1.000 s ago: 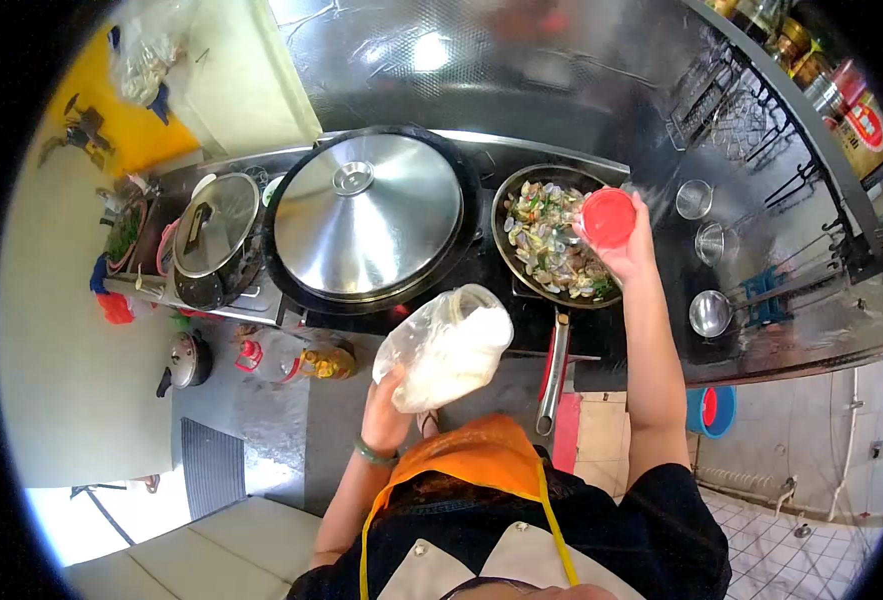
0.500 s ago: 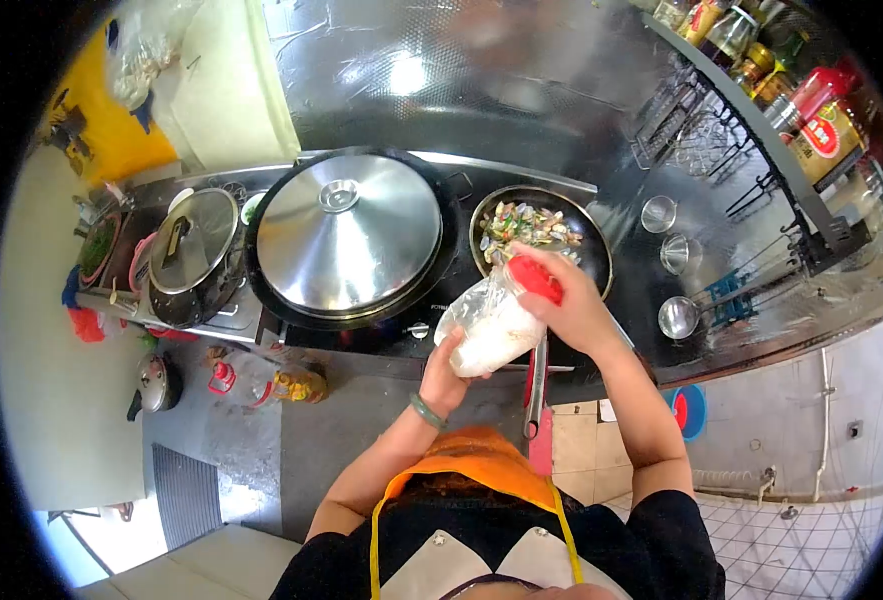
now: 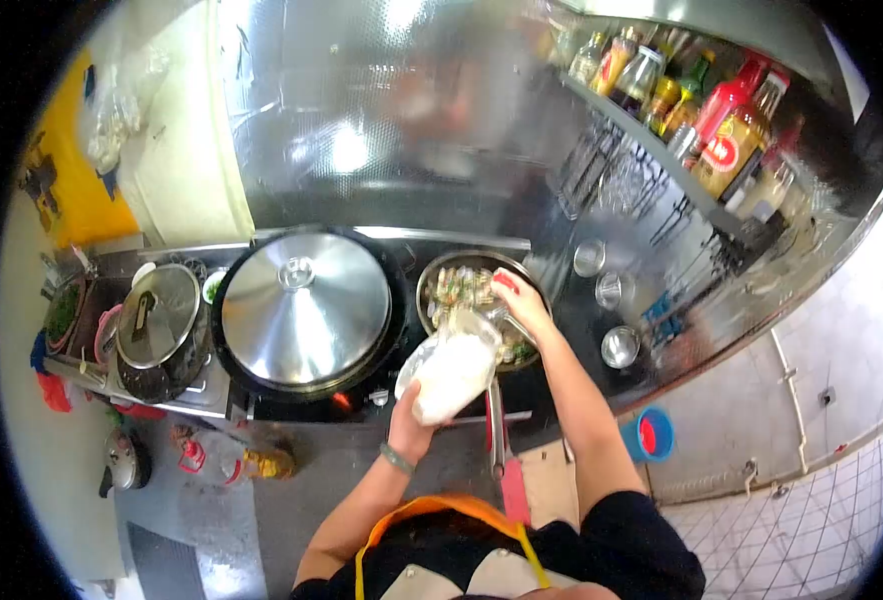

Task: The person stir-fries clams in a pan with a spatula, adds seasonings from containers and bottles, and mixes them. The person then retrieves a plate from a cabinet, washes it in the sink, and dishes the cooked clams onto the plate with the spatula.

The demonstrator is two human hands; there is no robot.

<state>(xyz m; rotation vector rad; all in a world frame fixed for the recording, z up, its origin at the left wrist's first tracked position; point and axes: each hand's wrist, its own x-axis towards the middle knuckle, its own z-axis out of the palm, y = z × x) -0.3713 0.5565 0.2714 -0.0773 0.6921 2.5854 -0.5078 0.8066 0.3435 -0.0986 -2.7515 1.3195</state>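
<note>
Since the frame half a second ago, the right hand [image 3: 527, 308] has moved off the mouth of the clear plastic container [image 3: 453, 372] and is now apart from it, over the frying pan [image 3: 422, 300], its fingers curled round the red lid [image 3: 504, 283]. The left hand [image 3: 412, 428] is partly closed about the lower body of the container, which is tilted beside the pan's near edge and partly overlaps it in this view. The container looks fairly light and thin-walled, so it would likely give under a squeeze; its loose-looking white contents could shift if it tipped. A broad grip round the lower body seems best; whether it is a bag or a soft jar, I cannot tell. The red lid should be light and stiff, easiest held by its rim. I count one container, one red lid, one frying pan of mixed food [image 3: 461, 287] with one long handle [image 3: 497, 430], one large domed steel lid [image 3: 306, 315], one glass lid [image 3: 161, 320], three round utensils [image 3: 620, 346] along the wall and one blue bucket [image 3: 661, 418]. The food pieces are too blurred to count.
</note>
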